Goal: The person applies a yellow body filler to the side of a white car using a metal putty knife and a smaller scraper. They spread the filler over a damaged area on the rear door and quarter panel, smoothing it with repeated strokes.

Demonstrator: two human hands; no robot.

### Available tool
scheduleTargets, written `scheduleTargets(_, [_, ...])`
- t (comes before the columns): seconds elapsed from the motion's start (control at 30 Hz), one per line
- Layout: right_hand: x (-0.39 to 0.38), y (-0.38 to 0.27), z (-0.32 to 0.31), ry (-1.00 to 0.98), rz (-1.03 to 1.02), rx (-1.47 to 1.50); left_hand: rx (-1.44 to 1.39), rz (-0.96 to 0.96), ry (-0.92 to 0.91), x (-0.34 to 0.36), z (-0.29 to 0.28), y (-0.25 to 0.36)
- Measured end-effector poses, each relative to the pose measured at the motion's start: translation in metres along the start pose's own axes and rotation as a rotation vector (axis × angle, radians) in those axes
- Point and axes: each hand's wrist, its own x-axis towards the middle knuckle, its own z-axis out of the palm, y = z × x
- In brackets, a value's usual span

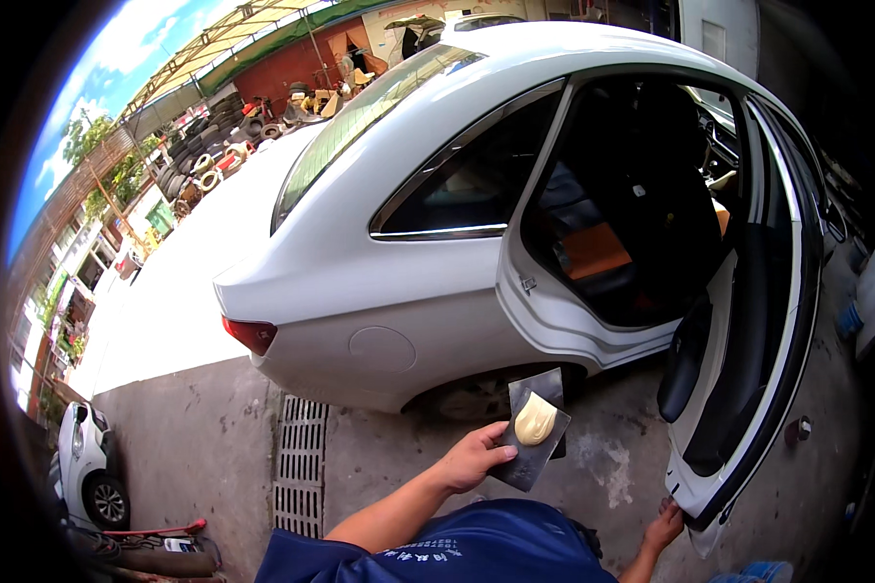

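Note:
My left hand (pixel 473 457) pinches a flat, dark grey metal plate (pixel 525 469) between thumb and fingers. A smooth blob of cream-coloured putty (pixel 535 420) lies on its face. The plate is in front of the rear wheel (pixel 471 396) of a white car (pixel 437 291), apart from the bodywork. Down at the right, my right hand (pixel 664 526) grips the edge of the open rear door (pixel 685 483); part of its fingers is hidden behind that edge.
A slotted floor drain (pixel 301 457) runs along the concrete left of me. Another white car (pixel 93 466) stands at the far left, near a red-handled tool (pixel 156 530). Old tyres (pixel 204 146) are piled in the yard behind. A small cup-like thing (pixel 799 429) is beyond the door.

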Motion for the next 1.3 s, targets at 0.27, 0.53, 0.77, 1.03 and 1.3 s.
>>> scheduleTargets(0.27, [-0.008,0.015,0.011,0.008,-0.041,0.068,0.011,0.009,-0.065,0.008,0.005,0.001])
scheduleTargets(0.53, [-0.067,0.005,-0.096,-0.776,0.42,-0.118,-0.04,0.036,-0.091,0.017,0.01,0.0])
scheduleTargets(0.77, [0.001,-0.003,-0.204,0.355,0.155,-0.282,-0.082,0.059,-0.047,0.033,0.019,0.004])
scheduleTargets(1.03, [0.107,-0.152,-0.152,-0.102,-0.562,0.107,-0.104,0.107,-0.062,0.042,0.035,0.004])
scheduleTargets(1.3, [0.1,-0.204,-0.115,-0.084,-0.741,0.104,-0.196,0.183,0.121,0.012,0.039,0.02])
